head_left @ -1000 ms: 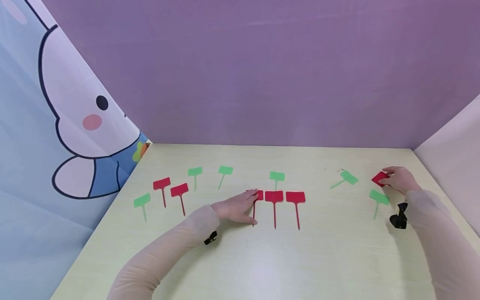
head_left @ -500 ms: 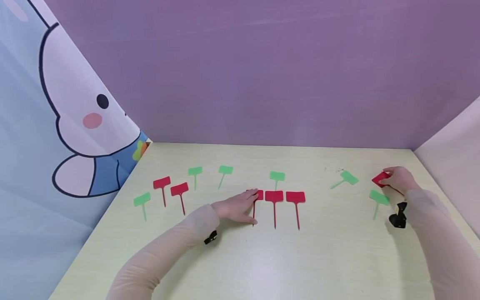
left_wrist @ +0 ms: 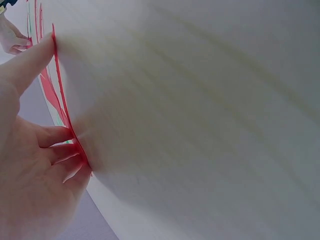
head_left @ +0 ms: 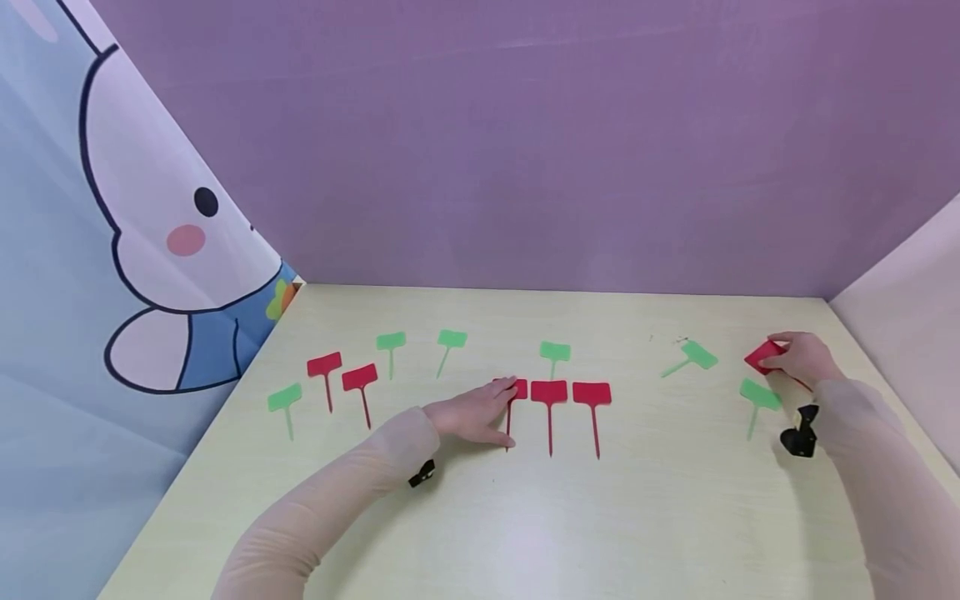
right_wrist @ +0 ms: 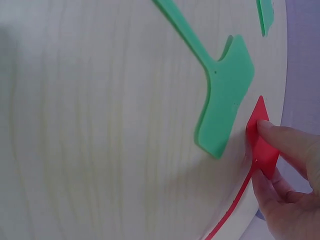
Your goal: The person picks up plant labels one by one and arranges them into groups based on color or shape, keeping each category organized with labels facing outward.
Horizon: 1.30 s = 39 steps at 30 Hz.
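I am pinching a red tag (head_left: 763, 356) in my right hand (head_left: 802, 358) at two o'clock on the table (head_left: 675, 500), lifting its head clear of the green tag (head_left: 757, 394). My left hand (head_left: 472, 414) is lying flat, fingers straight, steadying the leftmost red tag of the centre row (head_left: 512, 400) so the row is keeping straight.

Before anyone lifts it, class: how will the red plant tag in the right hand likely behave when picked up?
The red plant tag looks thin and flat, so it is probably light and somewhat bendy. Its long narrow stake may flex or swing. The right hand pinches it at the plate's edge; lying flat on the table, it probably needs such an edge grip.
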Available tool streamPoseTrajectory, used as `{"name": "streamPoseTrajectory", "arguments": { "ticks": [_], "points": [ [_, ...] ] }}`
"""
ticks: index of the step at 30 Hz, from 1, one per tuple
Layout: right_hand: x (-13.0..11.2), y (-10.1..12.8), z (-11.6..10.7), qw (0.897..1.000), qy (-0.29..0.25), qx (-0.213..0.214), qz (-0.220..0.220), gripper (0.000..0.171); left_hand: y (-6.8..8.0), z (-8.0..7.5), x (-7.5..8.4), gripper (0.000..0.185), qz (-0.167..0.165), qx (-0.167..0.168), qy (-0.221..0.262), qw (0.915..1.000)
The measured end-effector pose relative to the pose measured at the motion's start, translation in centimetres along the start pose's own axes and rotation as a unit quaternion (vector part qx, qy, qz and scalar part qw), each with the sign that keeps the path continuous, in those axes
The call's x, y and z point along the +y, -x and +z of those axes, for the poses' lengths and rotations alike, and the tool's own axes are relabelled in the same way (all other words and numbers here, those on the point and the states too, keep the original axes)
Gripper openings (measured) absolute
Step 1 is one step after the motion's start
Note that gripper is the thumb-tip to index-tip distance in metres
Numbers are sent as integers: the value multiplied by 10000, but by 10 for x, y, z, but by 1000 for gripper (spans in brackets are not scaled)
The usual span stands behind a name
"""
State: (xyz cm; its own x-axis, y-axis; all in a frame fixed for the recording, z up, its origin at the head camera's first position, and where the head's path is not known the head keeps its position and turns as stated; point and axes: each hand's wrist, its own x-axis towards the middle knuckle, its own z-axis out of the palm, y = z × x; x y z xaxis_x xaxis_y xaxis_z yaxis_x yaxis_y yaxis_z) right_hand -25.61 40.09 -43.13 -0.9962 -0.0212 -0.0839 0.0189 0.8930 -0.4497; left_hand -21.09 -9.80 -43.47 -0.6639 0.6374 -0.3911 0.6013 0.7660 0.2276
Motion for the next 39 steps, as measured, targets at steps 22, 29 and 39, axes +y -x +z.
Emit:
{"name": "streamPoseTrajectory", "arguments": {
  "ticks": [22, 29, 39],
  "points": [
    [-3, 4, -12, 9952, -479, 822, -243, 29, -2, 1, 0, 86, -26, -26, -14, 10000],
    [-15, 7, -17, 9915, -571, 1109, -370, 27, -3, 1, -1, 86, -52, -25, -10, 10000],
    [-37, 13, -20, 9888, -959, 1075, -400, 28, -3, 2, -1, 86, -68, -39, -38, 10000]
  ]
}}
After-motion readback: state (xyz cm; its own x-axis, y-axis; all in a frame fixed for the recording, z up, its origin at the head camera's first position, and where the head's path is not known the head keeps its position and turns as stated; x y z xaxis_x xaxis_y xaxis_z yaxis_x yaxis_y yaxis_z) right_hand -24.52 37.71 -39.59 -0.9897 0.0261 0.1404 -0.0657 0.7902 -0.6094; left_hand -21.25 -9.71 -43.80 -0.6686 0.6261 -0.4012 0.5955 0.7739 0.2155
